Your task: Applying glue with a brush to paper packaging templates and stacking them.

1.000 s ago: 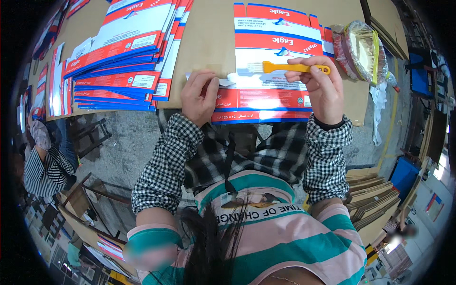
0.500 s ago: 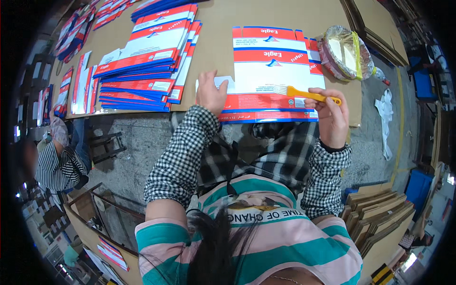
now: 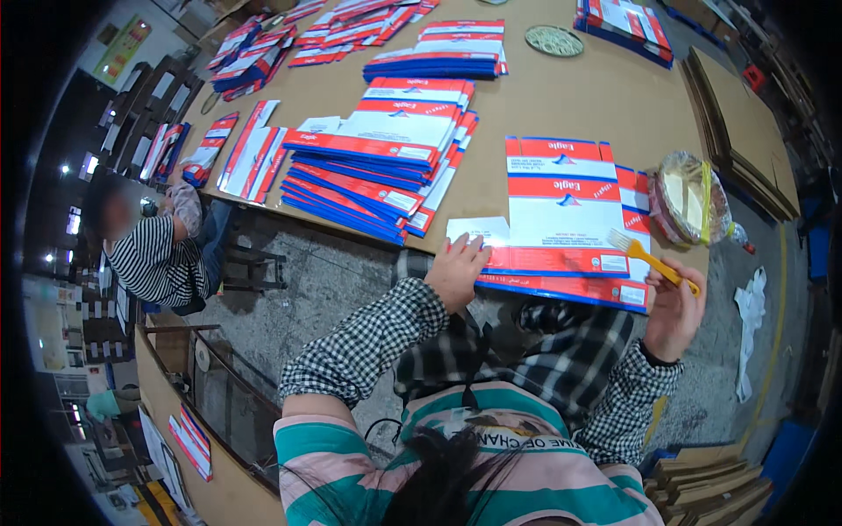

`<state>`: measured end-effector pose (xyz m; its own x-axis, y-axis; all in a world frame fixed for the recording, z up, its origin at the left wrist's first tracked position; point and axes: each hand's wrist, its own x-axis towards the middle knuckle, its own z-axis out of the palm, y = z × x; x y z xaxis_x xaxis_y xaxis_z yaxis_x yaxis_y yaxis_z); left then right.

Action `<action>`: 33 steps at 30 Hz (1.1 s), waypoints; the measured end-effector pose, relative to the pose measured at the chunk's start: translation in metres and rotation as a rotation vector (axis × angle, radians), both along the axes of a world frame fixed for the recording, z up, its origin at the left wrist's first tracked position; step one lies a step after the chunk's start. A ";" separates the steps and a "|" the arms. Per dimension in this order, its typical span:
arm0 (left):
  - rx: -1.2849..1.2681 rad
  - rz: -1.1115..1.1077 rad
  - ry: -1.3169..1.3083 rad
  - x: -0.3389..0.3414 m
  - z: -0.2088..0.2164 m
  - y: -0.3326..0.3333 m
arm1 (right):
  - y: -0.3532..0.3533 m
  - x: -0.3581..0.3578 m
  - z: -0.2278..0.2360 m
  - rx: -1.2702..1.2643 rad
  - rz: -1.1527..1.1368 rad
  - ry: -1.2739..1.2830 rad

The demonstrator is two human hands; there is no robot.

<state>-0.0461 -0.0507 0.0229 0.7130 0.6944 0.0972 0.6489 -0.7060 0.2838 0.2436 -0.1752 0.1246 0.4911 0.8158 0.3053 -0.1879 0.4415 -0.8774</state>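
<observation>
A flat red, white and blue printed carton lies in front of me at the table's near edge, over another like it that shows along its right and lower sides. My left hand rests with fingers spread on the white flap at the carton's left side. In my right hand is a yellow-handled brush, held by the handle end. Its pale bristles hang over the carton's right edge; whether they touch cannot be told. Just beyond, a plastic-wrapped bowl contains something whitish.
A tall, uneven stack of flat cartons stands left of my work, with more piles behind it on the brown tabletop. A round dish sits farther back. Another person in stripes is at the table's left end.
The view has shifted, showing more of the table. My left hand has come down onto the white flap. The brush has moved rightward from the carton's middle to its right edge.
</observation>
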 end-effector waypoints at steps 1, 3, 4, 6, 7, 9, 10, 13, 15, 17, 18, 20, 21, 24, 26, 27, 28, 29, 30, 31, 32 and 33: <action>-0.052 -0.043 0.045 -0.002 0.009 0.003 | -0.002 0.001 0.005 0.044 -0.061 -0.022; -0.006 -0.035 0.009 -0.007 0.030 0.016 | -0.008 0.010 0.014 0.115 -0.102 -0.069; 0.020 -0.043 -0.069 -0.011 0.047 0.023 | -0.012 0.012 0.022 0.186 -0.163 -0.063; 0.079 -0.092 -0.198 -0.013 0.079 0.038 | -0.022 0.016 0.043 0.272 -0.239 -0.068; 0.095 -0.088 -0.196 -0.018 0.084 0.046 | -0.023 0.017 0.050 0.351 -0.212 -0.067; 0.347 -0.084 -0.338 -0.026 0.093 0.062 | -0.024 0.019 0.059 0.440 -0.189 -0.070; 0.434 -0.048 -0.338 -0.030 0.098 0.071 | -0.024 0.021 0.061 0.463 -0.216 -0.093; 0.701 0.234 -0.497 -0.060 0.105 0.112 | -0.019 0.021 0.064 0.507 -0.224 -0.119; 0.658 0.422 -0.516 -0.091 0.119 0.137 | -0.014 0.018 0.065 0.466 -0.246 -0.123; 0.626 0.492 -0.521 -0.117 0.101 0.169 | -0.010 0.011 0.064 0.425 -0.213 -0.143; 0.617 0.528 -0.513 -0.130 0.092 0.183 | -0.007 0.008 0.063 0.397 -0.178 -0.144; 0.550 0.593 -0.484 -0.173 0.063 0.210 | 0.004 0.003 0.060 0.352 -0.158 -0.171; 0.516 0.623 -0.466 -0.194 0.045 0.223 | 0.009 0.001 0.060 0.313 -0.147 -0.205; 0.478 0.692 -0.377 -0.235 -0.001 0.247 | 0.021 -0.006 0.058 0.263 -0.138 -0.244; 0.421 0.666 -0.300 -0.250 -0.015 0.255 | 0.027 -0.009 0.054 0.226 -0.130 -0.260; 0.372 0.637 -0.228 -0.252 -0.018 0.258 | 0.030 -0.010 0.053 0.205 -0.132 -0.263; 0.322 0.626 -0.278 -0.253 -0.022 0.261 | 0.034 -0.011 0.053 0.185 -0.133 -0.263; 0.315 0.630 -0.278 -0.255 -0.024 0.264 | 0.038 -0.012 0.053 0.179 -0.129 -0.267; 0.299 0.655 -0.136 -0.255 -0.022 0.267 | 0.042 -0.015 0.053 0.181 -0.110 -0.264; 0.278 0.672 0.005 -0.249 -0.015 0.267 | 0.046 -0.016 0.053 0.178 -0.094 -0.263; 0.239 0.787 0.037 -0.239 -0.008 0.268 | 0.049 -0.016 0.053 0.167 -0.096 -0.270; 0.232 0.788 0.040 -0.230 0.005 0.265 | 0.052 -0.017 0.052 0.165 -0.080 -0.271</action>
